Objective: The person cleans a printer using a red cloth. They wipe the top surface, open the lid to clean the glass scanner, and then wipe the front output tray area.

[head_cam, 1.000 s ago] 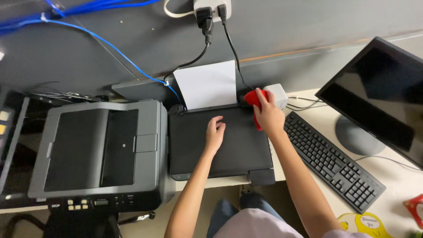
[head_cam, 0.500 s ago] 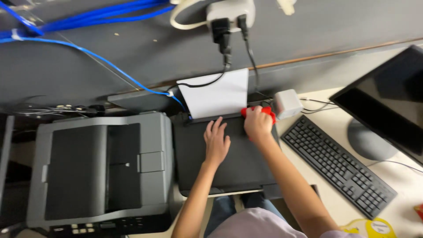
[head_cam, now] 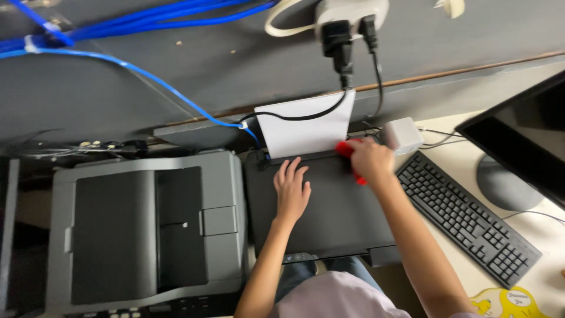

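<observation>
A flat black printer (head_cam: 329,218) lies in the middle of the desk, with a white sheet of paper (head_cam: 306,126) standing in its rear tray. My left hand (head_cam: 292,188) rests flat on the printer's lid, fingers spread, holding nothing. My right hand (head_cam: 372,160) is closed around a red cloth (head_cam: 346,148) and presses it on the lid's far right corner, just below the paper. Most of the cloth is hidden under my fingers.
A large grey printer (head_cam: 141,229) stands to the left. To the right are a black keyboard (head_cam: 468,218), a small white box (head_cam: 403,135) and a dark monitor (head_cam: 524,141). Blue cables (head_cam: 135,70) and black plugs (head_cam: 341,41) hang on the grey wall behind.
My right hand with the red cloth has shifted along the printer's back edge, near the paper. My left hand stayed flat on the lid. The camera view drifted left.
</observation>
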